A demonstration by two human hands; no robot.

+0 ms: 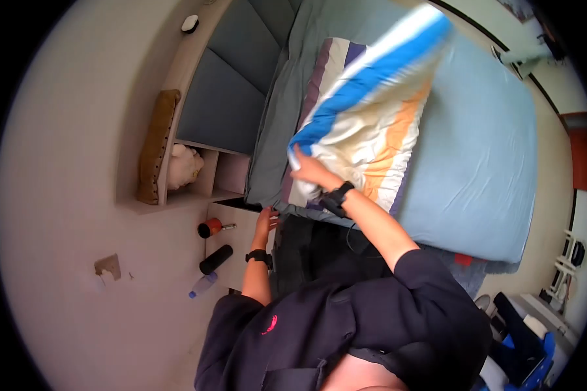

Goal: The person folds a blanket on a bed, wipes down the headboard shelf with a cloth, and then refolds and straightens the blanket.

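A striped quilt [372, 124] in white, blue, orange and purple lies partly folded on the bed, its far blue-and-white edge raised and blurred. My right hand [314, 171] pinches the quilt's near-left corner, fingers closed on the blue-and-white border. At the bed's near-left corner, my left hand [265, 225] hangs beside the nightstand [231, 215], holding nothing, with its fingers stretched out. Whether it touches the nightstand's edge I cannot tell. Each wrist wears a black band.
On the nightstand stand an orange mug [210, 227], a black cylinder [216, 259] and a clear bottle [203, 285]. A blue sheet [482, 156] covers the mattress. The padded headboard [222, 98] has a shelf holding a brown cushion [158, 146] and a pale plush toy [184, 167].
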